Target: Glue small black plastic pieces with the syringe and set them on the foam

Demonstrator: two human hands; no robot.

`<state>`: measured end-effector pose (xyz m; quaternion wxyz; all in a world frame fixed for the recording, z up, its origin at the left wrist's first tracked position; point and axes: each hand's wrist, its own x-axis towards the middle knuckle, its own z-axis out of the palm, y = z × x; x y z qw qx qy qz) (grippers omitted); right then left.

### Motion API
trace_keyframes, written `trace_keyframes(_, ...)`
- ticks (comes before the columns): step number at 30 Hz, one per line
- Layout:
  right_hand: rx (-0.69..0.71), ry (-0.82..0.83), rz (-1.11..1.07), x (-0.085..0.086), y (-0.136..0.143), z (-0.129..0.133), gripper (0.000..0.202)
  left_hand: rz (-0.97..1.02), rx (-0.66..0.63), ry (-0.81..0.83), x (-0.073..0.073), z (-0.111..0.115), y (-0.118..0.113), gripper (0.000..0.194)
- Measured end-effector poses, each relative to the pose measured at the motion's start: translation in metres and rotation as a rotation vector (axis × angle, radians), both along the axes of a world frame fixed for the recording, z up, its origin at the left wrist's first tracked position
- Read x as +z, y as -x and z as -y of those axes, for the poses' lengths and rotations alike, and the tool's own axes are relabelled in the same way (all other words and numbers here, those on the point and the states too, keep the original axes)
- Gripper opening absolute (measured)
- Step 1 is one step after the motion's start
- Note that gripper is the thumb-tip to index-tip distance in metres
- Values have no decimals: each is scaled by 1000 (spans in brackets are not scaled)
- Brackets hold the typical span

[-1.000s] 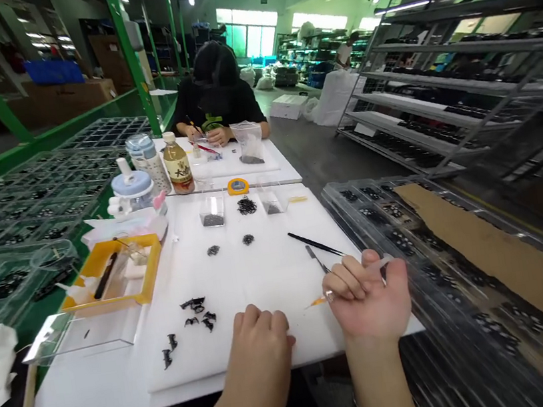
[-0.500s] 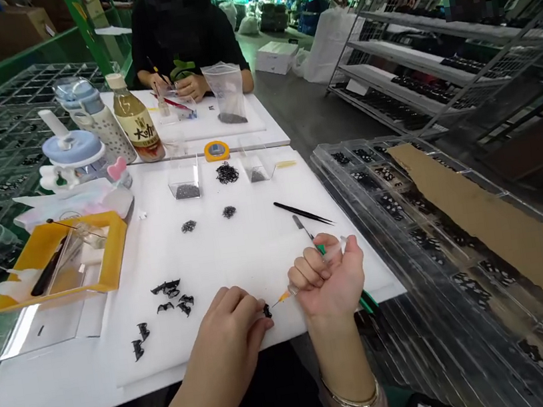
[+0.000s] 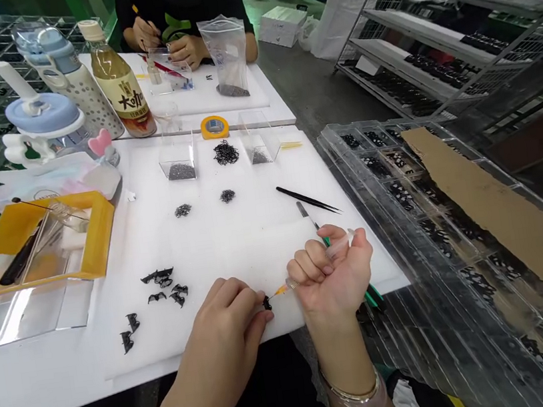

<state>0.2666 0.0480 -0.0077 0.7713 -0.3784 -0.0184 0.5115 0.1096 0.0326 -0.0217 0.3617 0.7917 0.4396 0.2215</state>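
Between thumb and fingers my left hand (image 3: 231, 317) pinches a small black piece (image 3: 267, 303) over the white foam mat (image 3: 237, 248). My right hand (image 3: 331, 269) is wrapped round a clear syringe (image 3: 339, 248), its thumb at the plunger end. The syringe's orange needle tip (image 3: 281, 289) points left, and the needle is at or very near the black piece; contact cannot be made out. Several black bat-shaped pieces (image 3: 158, 277) lie left of my left hand. Two small dark piles, one of them a bead-like heap (image 3: 227, 196), sit farther back.
Black tweezers (image 3: 307, 199) and a green-handled tool lie by my right hand. Clear boxes (image 3: 180, 169), yellow tape (image 3: 214, 127) and a bottle (image 3: 121, 90) stand behind. A yellow tray (image 3: 99, 234) is left, compartmented trays (image 3: 434, 207) right. A person's hands (image 3: 186, 48) work opposite.
The view has tilted down and shifted slightly. The syringe needle has moved closer to the small black piece. Both hands keep their grips.
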Motion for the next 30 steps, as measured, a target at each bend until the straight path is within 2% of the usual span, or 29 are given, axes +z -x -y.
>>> trace_keyframes(14, -16, -27, 46, -4, 1, 3, 54, -23, -15, -21, 1, 2, -1, 8)
trace_keyframes(22, 1, -136, 122, -3, 2, 6, 58, -48, -17, -21, 3, 1, -1, 8)
trace_keyframes(24, 12, -246, 238, -4, 8, 16, 57, -54, -14, -20, 5, 0, -2, 8)
trace_keyframes(27, 62, -455, 565, -3, 21, 43, 58, -58, -5, -17, 6, 0, -2, 9)
trace_keyframes(28, 63, -454, 673, -2, 23, 52, 52, -57, -2, -17, 6, 0, -2, 9)
trace_keyframes(30, 195, -354, 802, 1, 25, 62, 37, -53, 6, -18, 6, 1, -1, 9)
